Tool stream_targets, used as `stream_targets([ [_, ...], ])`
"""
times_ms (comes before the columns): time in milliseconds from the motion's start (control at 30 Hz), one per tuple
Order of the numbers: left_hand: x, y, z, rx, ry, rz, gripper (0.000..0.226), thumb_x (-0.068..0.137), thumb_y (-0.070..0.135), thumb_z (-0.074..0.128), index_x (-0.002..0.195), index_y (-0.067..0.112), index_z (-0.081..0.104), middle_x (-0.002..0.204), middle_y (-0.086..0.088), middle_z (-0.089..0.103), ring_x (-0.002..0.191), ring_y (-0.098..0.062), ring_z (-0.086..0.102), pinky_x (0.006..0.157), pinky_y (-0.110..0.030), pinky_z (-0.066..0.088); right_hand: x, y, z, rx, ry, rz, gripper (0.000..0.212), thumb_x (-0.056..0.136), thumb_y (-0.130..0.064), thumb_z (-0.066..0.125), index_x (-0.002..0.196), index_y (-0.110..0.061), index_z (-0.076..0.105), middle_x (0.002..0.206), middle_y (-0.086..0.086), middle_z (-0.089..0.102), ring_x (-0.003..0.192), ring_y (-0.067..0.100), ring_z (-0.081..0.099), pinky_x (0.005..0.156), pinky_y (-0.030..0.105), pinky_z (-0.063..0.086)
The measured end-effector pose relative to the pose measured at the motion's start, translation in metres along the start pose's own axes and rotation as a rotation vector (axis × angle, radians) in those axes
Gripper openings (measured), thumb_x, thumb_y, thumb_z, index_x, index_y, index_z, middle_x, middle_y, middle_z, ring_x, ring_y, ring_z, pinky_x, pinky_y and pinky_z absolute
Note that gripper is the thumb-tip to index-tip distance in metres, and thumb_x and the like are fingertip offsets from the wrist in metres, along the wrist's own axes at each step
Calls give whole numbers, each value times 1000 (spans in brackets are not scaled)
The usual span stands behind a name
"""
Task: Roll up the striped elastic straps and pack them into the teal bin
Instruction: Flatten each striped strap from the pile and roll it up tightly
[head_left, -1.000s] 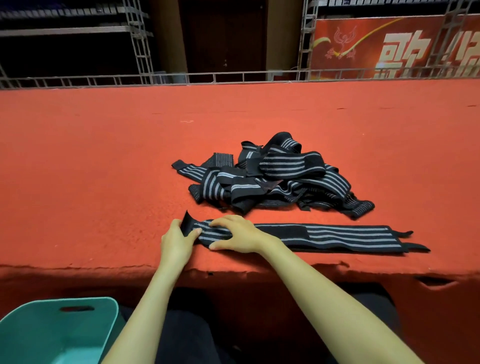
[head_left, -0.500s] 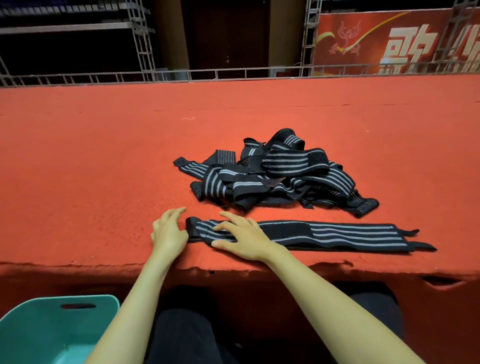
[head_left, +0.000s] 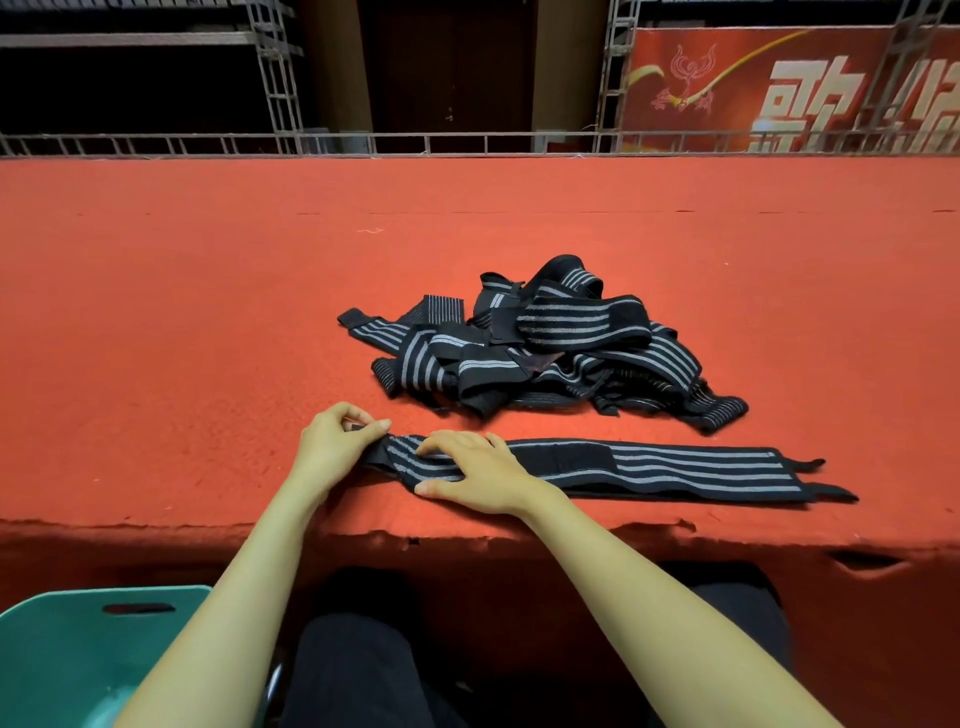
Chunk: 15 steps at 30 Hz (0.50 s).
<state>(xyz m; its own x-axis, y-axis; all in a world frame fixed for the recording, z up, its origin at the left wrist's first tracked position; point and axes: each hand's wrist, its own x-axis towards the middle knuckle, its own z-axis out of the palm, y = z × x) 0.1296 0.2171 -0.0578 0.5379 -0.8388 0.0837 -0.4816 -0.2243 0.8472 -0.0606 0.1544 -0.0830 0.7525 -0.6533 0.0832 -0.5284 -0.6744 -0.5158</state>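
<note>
The flat strap (head_left: 649, 470) is black with grey stripes running along its length, broken by a plain black patch near the middle. The pile of straps (head_left: 545, 348) has the same black with grey stripes. The desk (head_left: 208, 312) is orange-red. The bin (head_left: 62, 649) is teal. The banner (head_left: 727, 78) is red with cream characters and a yellow sweep.

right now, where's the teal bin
The teal bin sits in the bottom-left corner of the head view, below the red table's front edge, just left of the left arm.
</note>
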Motion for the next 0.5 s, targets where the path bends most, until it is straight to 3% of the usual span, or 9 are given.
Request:
stream_targets([
  [167, 2, 3, -11, -106, -77, -130, 24, 78, 17, 76, 91, 17, 56, 80, -4, 59, 68, -20, 58, 62, -33, 47, 0, 1, 1, -18, -1, -6, 42, 87, -54, 56, 125, -37, 47, 136, -16, 47, 130, 10, 35, 113, 46, 14],
  [333, 4, 7, -14, -167, -134, -288, 32, 85, 0, 66, 105, 8, 43, 75, -9, 50, 55, -17, 46, 34, -19, 40, 0, 2, 2, -47, -14, -24, 56, 90, -56, 51, 142, -43, 34, 148, -14, 35, 138, 10, 26, 115, 46, 10],
  [400, 6, 8, -12, -16, -121, -242, 30, 85, 2, 66, 102, 8, 43, 79, -9, 48, 56, -19, 45, 38, -23, 41, 1, 3, 0, -63, -37, -14, 57, 91, -56, 49, 144, -44, 31, 153, -12, 29, 141, 10, 21, 116, 45, 6],
  [500, 8, 8, -10, 255, -109, -153, 33, 81, 8, 72, 98, 9, 45, 89, -8, 50, 77, -23, 49, 61, -29, 37, 2, 2, 0, -63, -44, -6, 56, 92, -57, 48, 144, -44, 33, 153, -11, 29, 141, 10, 20, 116, 43, 5],
])
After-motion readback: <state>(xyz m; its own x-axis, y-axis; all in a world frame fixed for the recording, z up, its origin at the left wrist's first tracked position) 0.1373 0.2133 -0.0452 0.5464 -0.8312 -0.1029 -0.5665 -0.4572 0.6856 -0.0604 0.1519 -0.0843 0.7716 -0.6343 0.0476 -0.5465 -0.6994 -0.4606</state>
